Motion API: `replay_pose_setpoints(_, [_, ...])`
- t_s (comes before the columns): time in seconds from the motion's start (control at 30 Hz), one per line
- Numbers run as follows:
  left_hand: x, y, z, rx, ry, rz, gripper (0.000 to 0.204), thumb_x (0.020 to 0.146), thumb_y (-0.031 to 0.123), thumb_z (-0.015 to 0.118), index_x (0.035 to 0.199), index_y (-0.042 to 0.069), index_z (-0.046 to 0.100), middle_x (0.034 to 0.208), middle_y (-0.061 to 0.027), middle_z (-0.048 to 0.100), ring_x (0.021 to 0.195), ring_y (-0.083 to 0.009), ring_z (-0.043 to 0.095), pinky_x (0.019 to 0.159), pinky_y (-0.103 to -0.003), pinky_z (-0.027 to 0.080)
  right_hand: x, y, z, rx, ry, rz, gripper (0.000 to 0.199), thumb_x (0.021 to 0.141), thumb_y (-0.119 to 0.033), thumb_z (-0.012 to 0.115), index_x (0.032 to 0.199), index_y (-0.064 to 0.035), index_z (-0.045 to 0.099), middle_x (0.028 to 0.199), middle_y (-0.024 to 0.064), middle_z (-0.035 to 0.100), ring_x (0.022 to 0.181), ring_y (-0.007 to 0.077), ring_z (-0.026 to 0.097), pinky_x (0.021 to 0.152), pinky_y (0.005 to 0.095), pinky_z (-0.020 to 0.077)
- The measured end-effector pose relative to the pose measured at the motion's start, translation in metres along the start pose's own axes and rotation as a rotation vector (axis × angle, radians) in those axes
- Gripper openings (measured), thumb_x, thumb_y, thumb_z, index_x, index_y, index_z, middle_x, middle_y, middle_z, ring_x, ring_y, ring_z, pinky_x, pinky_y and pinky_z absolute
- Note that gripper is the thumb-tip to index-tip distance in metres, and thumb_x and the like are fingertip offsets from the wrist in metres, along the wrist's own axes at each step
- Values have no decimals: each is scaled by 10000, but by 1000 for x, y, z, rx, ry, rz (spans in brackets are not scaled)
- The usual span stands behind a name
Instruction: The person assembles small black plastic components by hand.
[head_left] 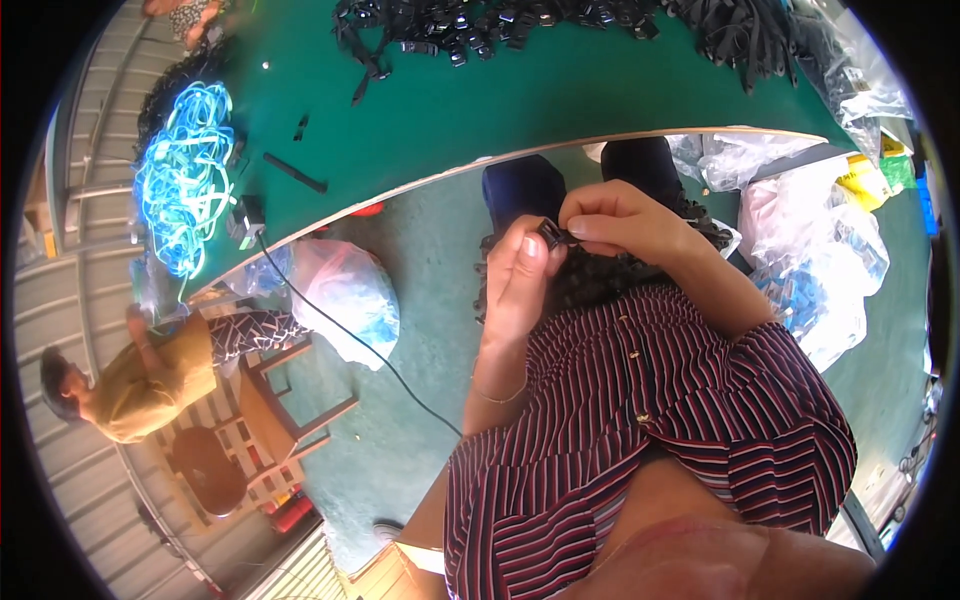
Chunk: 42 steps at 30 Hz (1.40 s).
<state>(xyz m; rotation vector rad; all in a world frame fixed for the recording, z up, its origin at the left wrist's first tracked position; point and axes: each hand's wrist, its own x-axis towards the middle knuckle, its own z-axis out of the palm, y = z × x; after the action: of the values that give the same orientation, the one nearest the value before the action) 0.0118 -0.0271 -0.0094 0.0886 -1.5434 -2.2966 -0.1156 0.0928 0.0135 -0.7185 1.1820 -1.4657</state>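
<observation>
Above my lap, my left hand [518, 270] is closed round a small black plastic buckle [549, 234], its thumb pressed along the near side. My right hand [622, 222] meets it from the right, thumb and forefinger pinched at the buckle's right end. A dark bit shows at those fingertips, too small to tell whether it is strap or part of the buckle. Under both hands, a heap of small black pieces [585, 280] lies on my lap, partly hidden by my wrists.
A green table [420, 120] curves ahead, bearing black buckles [480, 28], black straps [735, 40] and bright blue cords [187, 175]. A cable [370, 350] runs from a small box [245, 220] towards me. Plastic bags [815, 250] stand at right. Another person [150, 385] sits at left.
</observation>
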Motion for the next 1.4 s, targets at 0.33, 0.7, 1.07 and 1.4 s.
replay_pose_setpoints(0.33, [6, 14, 1, 177, -17, -221, 217, 918, 221, 475, 880, 14, 528, 725, 10, 493, 648, -49, 411, 578, -185, 341, -4, 2, -1, -122, 144, -209, 114, 861, -131, 506, 841, -21, 527, 711, 7, 472, 616, 75, 429, 544, 212, 340])
replay_pose_setpoints(0.7, [-3, 9, -15, -125, -26, -193, 65, 865, 60, 543, 911, 15, 535, 759, 24, 521, 697, -43, 458, 626, -180, 384, 1, 22, 10, 473, -167, -510, 116, 848, -103, 491, 832, 8, 523, 1005, 90, 406, 669, 110, 393, 622, 236, 350])
replay_pose_setpoints(1.07, [-8, 25, -8, 120, 20, -59, 133, 887, 35, 486, 1012, 15, 527, 876, -29, 547, 743, -82, 507, 682, -208, 428, 4, 11, 9, -580, 96, -534, 227, 752, -60, 664, 936, 1, 546, 894, 66, 585, 855, 157, 574, 771, 278, 442])
replay_pose_setpoints(1.4, [-4, 27, -3, -382, 21, -148, 115, 836, 100, 553, 809, 9, 487, 763, -93, 570, 717, -155, 554, 684, -259, 448, 5, 12, 21, -307, 49, -518, 125, 804, -6, 579, 912, 22, 525, 816, 74, 512, 662, 139, 583, 610, 245, 451])
